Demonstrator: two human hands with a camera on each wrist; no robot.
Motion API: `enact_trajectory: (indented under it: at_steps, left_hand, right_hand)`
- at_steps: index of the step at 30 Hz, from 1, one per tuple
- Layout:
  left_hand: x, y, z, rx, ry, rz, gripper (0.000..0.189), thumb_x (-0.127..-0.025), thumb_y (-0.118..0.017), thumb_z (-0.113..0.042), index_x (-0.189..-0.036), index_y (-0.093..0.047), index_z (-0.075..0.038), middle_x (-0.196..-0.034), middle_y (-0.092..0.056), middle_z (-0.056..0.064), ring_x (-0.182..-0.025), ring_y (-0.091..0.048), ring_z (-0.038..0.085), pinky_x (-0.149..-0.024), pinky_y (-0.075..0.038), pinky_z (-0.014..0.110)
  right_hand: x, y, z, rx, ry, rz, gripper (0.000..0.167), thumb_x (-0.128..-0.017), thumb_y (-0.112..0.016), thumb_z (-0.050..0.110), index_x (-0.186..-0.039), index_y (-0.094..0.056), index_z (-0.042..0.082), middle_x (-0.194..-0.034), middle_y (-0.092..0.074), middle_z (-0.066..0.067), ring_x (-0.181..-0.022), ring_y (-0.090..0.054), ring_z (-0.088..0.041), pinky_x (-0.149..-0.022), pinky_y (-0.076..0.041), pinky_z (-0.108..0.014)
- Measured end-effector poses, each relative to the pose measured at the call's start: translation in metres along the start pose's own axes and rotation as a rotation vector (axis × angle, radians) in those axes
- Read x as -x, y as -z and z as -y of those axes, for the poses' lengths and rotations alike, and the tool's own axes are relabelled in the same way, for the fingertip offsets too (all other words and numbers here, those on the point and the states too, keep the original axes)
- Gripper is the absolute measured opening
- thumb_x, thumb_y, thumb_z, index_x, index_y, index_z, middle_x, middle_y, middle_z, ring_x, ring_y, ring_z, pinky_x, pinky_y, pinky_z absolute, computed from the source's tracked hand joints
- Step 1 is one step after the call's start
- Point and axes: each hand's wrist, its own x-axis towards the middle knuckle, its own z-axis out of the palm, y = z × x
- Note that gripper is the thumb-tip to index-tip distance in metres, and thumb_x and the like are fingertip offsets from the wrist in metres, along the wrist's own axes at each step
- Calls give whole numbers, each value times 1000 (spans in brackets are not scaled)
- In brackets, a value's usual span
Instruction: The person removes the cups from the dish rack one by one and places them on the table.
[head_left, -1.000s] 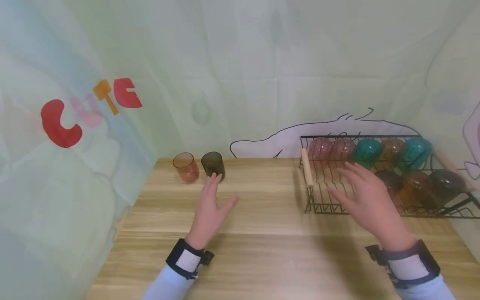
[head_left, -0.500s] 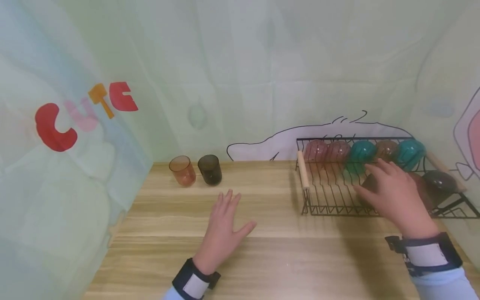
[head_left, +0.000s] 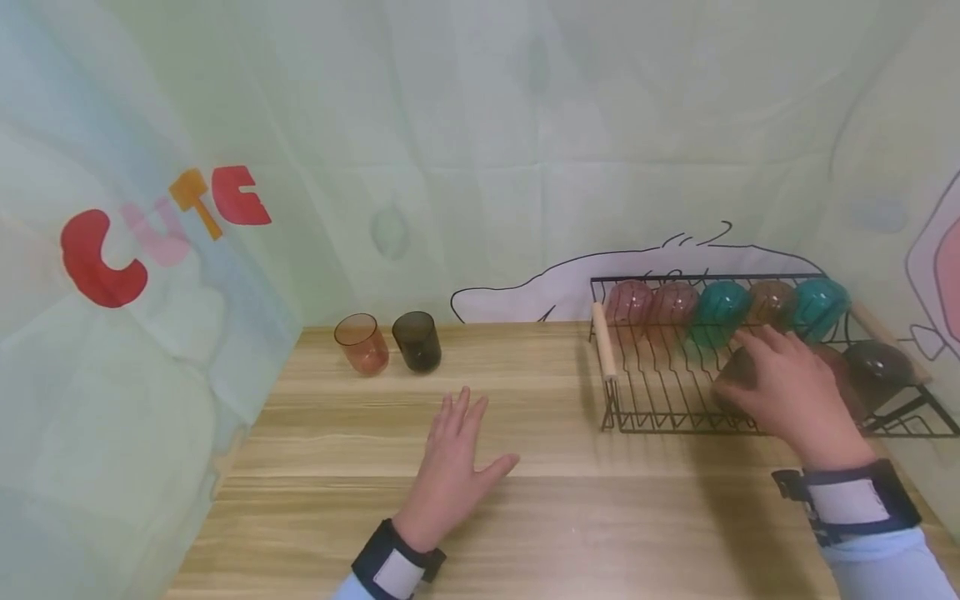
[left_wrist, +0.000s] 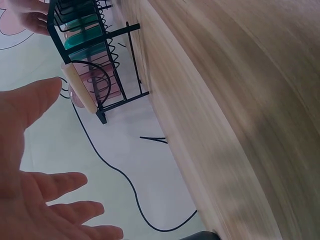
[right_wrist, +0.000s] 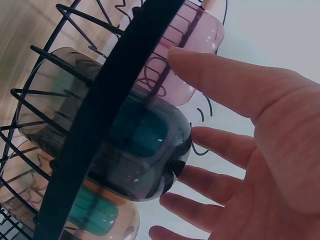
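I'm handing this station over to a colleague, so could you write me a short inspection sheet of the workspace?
Surface: wood-grain tabletop.
Job's things: wire rack with bottoms-up cups; back row has two pink cups, two teal cups and one brown cup; front row partly hidden by a hand. An amber cup and a grey cup stand upright left of the rack.
Clutter: nothing seen.
Hands: left hand over the tabletop, fingers spread, holding nothing; right hand at a dark cup in the front row, firmness of contact unclear.
Cables: nothing seen.
Surroundings: pale backdrop with coloured letters reading CUTE.
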Motion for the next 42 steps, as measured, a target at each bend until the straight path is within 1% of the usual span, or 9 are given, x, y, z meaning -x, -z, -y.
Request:
enact_trajectory:
  at_steps: [7,12,16,22,27,30,34,39,42]
  left_hand:
    - [0,2,0,8,2,0,86,-79,-63,-59,-146,-31,-17,-157,-12,8,-145,-10,34,-115,-15,56]
    - [0,1,1,28,-5,11,86,-79,-64,-58,-146,-32,-15,-157,-12,9,-145,-8,35,-114,-15,58]
    - [2,0,1,23,15,30,86,-79,-61,-61,-146,-31,-16,-157,-12,9,-145,-8,34,-114,-15,59]
    - [0,0,1,25,14,29,84,-80,-61,-61,-145,-32,-17,-157,-11,9,-145,-7,32,-115,-14,56]
    - [0,2,0,26,29,40,89,-78,-51,-72,-145,-33,-17,-158,-11,9,-146,-6,31,-115,-14,56]
    - [2,3,0,26,29,40,91,-77,-47,-75,-145,-33,-17,-158,-12,10,-145,-7,32,-115,-15,56]
    - [1,4,0,19,24,32,91,-77,-48,-75,-145,-33,-16,-158,-10,8,-145,-7,32,-115,-14,56]
    - [1,6,-1,8,19,28,91,-77,-48,-75,-145,-32,-16,-158,-11,8,-145,-8,32,-115,-15,56]
    - [1,7,-2,15,20,27,90,-78,-51,-72,-146,-32,-16,-158,-11,9,-145,-9,32,-115,-15,55]
  right_hand:
    - [-2,-3,0,-34,-8,51,73,-71,-78,35,-129,-50,0,-134,-42,-33,-114,-41,-54,-86,-34,-72]
    - [-1,-3,2,-53,-24,80,67,-75,-75,29,-130,-50,-1,-134,-42,-34,-115,-40,-56,-87,-33,-72]
    - [0,-2,4,-51,-19,102,62,-76,-73,15,-131,-49,-2,-133,-41,-35,-115,-39,-56,-88,-34,-71]
    - [2,0,0,-56,23,52,58,-73,-73,5,-127,-53,1,-132,-47,-30,-114,-44,-51,-88,-36,-69]
    - [2,0,2,-86,28,61,58,-70,-72,-2,-126,-53,1,-130,-49,-30,-114,-44,-51,-89,-36,-68]
    - [2,0,2,-82,48,49,57,-70,-74,2,-124,-55,1,-127,-51,-30,-113,-46,-50,-89,-36,-68]
    - [3,2,2,-80,87,15,58,-69,-77,8,-123,-56,1,-126,-52,-29,-112,-47,-49,-89,-37,-67]
    - [6,9,7,-89,96,-12,64,-66,-75,0,-126,-53,1,-129,-50,-28,-113,-47,-48,-88,-39,-66]
    - [7,14,13,-96,101,-27,67,-67,-75,-1,-130,-51,2,-131,-48,-29,-113,-46,-49,-88,-39,-66]
